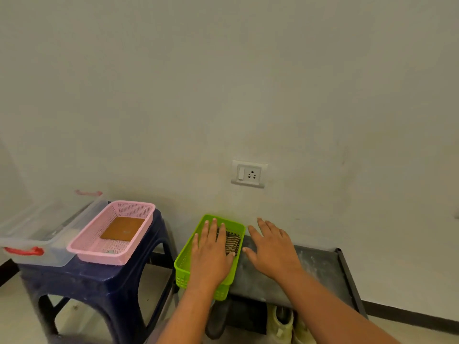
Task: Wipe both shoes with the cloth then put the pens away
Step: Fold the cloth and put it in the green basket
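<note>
Head: left fingers (211,232) straight over green basket (184,259); right fingers (269,230) over shelf (320,266).

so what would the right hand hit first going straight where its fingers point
Probably the pale painted wall behind the dark metal shelf; the right hand seems to miss the green plastic basket.

Green basket (182,264), striped black-and-tan cloth (232,243), pink basket (99,254), navy stool (99,281).

both forearms outstretched, left hand (211,252) and right hand (272,249) flat, palms down, fingers (213,225) spread
</note>
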